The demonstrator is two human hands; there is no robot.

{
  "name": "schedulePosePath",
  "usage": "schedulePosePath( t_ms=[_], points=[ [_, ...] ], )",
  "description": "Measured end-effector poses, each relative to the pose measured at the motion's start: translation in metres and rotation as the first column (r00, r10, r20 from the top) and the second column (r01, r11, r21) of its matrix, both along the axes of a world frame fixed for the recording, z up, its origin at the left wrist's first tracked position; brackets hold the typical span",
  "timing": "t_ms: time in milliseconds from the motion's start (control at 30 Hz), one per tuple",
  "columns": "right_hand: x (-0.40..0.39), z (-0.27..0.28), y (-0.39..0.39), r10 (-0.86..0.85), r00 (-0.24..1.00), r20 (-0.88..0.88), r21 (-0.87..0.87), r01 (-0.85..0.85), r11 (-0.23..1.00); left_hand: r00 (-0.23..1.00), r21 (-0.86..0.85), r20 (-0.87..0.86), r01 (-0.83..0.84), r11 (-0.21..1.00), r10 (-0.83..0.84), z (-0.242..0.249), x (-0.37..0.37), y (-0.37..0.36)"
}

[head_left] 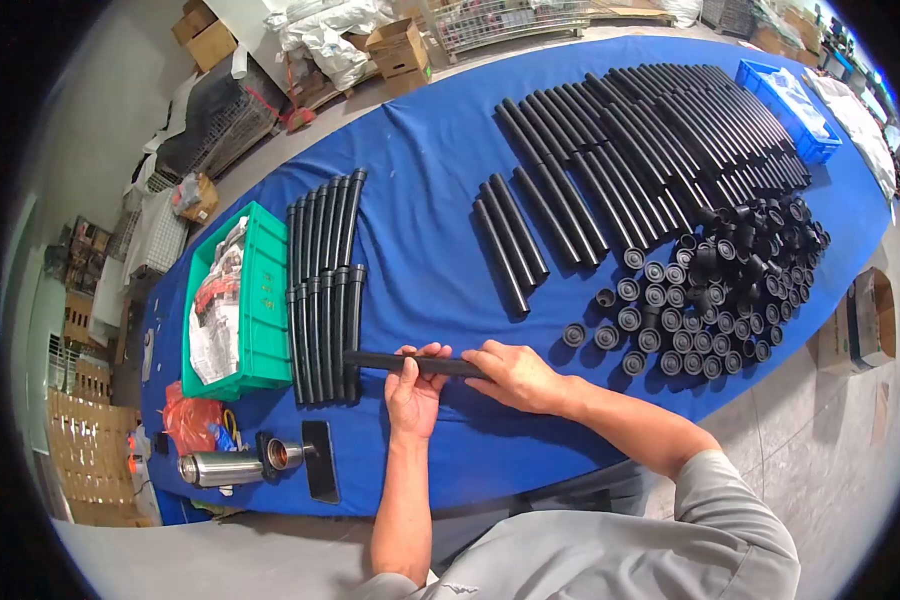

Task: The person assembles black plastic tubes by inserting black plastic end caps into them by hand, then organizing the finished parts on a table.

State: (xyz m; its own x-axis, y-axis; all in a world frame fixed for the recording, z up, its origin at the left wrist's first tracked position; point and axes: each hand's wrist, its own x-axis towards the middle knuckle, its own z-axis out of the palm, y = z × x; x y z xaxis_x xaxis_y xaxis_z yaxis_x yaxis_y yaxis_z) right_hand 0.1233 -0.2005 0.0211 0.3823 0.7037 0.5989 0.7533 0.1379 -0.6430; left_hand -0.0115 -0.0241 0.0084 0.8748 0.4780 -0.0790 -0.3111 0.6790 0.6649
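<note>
A black tube (378, 361) lies nearly level across both my hands, above the blue cloth. My left hand (415, 392) holds it near the middle, palm up, with thumb and fingers around it. My right hand (518, 378) is closed over its right end and hides that end. The tube's left end reaches over a stack of black tubes with wider ends (322, 335), laid in two rows. To the right of my hands lie many loose round black caps (672, 320), several standing singly at the near side. Beyond them are rows of plain black tubes (590, 165).
A green crate (267, 300) with crumpled paper stands left of the stacked tubes. Near the front left edge are a steel thermos (220, 468), its cup (288, 456) and a phone (320, 462). A blue bin (820, 148) sits far right on the blue tablecloth (420, 190).
</note>
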Motion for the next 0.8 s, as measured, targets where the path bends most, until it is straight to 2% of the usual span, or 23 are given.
schedulePosePath(
  t_ms=[67,100,133,167,200,233,267,367,400,433,467,500,533,567,600,633,667,700,733,767,800],
  points=[
    [-0.002,0.004,-0.004,0.000,1.000,0.016,-0.039,0.001,0.999,0.999,-0.001,0.027,0.023,1.000,-0.023,-0.003,-0.001,0.002],
    [0.000,0.018,-0.007,0.042,0.959,-0.282,-0.201,-0.102,0.974,0.998,-0.003,0.057,0.040,0.999,-0.039,-0.006,-0.002,0.004],
    [0.003,0.040,-0.012,0.029,0.830,-0.557,-0.318,-0.245,0.916,0.995,-0.004,0.086,0.055,0.998,-0.054,-0.006,-0.002,0.004],
    [0.004,0.051,-0.013,-0.039,0.629,-0.777,-0.375,-0.413,0.830,0.997,0.001,0.064,0.044,0.999,-0.044,-0.006,-0.003,0.003],
    [0.006,0.041,-0.012,-0.033,0.601,-0.799,-0.341,-0.408,0.847,0.999,0.009,0.042,0.033,0.999,-0.033,-0.001,-0.001,0.000],
    [0.006,0.014,-0.005,0.050,0.877,-0.477,-0.222,-0.175,0.959,1.000,0.020,0.022,0.020,1.000,-0.020,0.002,0.000,-0.001],
    [0.005,-0.005,0.000,0.009,0.998,-0.066,0.008,-0.008,1.000,0.999,0.007,0.022,0.025,1.000,-0.025,0.002,0.001,0.000],
    [0.002,0.002,-0.002,-0.048,0.998,0.032,-0.016,0.049,0.999,0.999,-0.019,0.020,0.025,1.000,-0.025,-0.003,-0.001,0.002],
    [0.005,0.014,-0.005,0.024,0.945,-0.326,-0.196,-0.092,0.976,0.999,-0.016,0.025,0.035,0.999,-0.035,-0.002,-0.001,0.002],
    [0.011,0.034,-0.009,0.021,0.764,-0.644,-0.308,-0.284,0.908,0.999,-0.013,0.031,0.044,0.999,-0.044,-0.001,-0.001,0.002],
    [0.013,0.046,-0.012,-0.059,0.489,-0.870,-0.332,-0.493,0.804,0.998,-0.009,0.036,0.052,0.999,-0.052,0.000,-0.002,0.002],
    [0.011,0.049,-0.013,-0.058,0.613,-0.788,-0.377,-0.405,0.833,0.999,-0.018,0.020,0.038,0.999,-0.037,0.001,-0.001,0.000],
    [0.008,0.038,-0.009,0.014,0.848,-0.530,-0.320,-0.216,0.922,1.000,-0.024,0.006,0.025,0.999,-0.025,0.003,0.001,-0.001],
    [0.004,0.017,-0.003,0.014,0.980,-0.199,-0.184,-0.051,0.982,1.000,-0.031,-0.007,0.014,0.999,-0.014,0.004,0.002,-0.001],
    [0.001,0.018,0.001,-0.059,0.987,0.148,0.008,0.058,0.998,1.000,-0.036,0.005,0.014,0.999,-0.013,0.003,0.001,0.001],
    [0.000,0.019,-0.001,-0.028,0.994,0.104,-0.023,0.030,0.999,1.000,-0.044,0.017,0.015,0.999,-0.014,0.001,0.000,0.002],
    [0.003,0.022,-0.005,0.037,0.972,-0.231,-0.236,-0.093,0.967,0.999,-0.052,0.029,0.019,0.998,-0.018,-0.001,0.000,0.002],
    [0.009,0.043,-0.009,0.020,0.839,-0.544,-0.387,-0.271,0.881,0.999,-0.035,0.026,0.019,0.999,-0.019,-0.001,0.000,0.001],
    [0.013,0.054,-0.011,-0.076,0.617,-0.783,-0.449,-0.478,0.755,1.000,-0.018,0.024,0.019,1.000,-0.018,0.000,0.000,0.000],
    [0.012,0.049,-0.012,-0.072,0.634,-0.770,-0.434,-0.437,0.788,1.000,-0.001,0.020,0.018,1.000,-0.018,0.001,0.001,-0.001],
    [0.010,0.034,-0.009,0.004,0.859,-0.513,-0.385,-0.234,0.893,1.000,0.001,0.004,0.019,1.000,-0.019,0.001,0.001,-0.001]
  ],
)
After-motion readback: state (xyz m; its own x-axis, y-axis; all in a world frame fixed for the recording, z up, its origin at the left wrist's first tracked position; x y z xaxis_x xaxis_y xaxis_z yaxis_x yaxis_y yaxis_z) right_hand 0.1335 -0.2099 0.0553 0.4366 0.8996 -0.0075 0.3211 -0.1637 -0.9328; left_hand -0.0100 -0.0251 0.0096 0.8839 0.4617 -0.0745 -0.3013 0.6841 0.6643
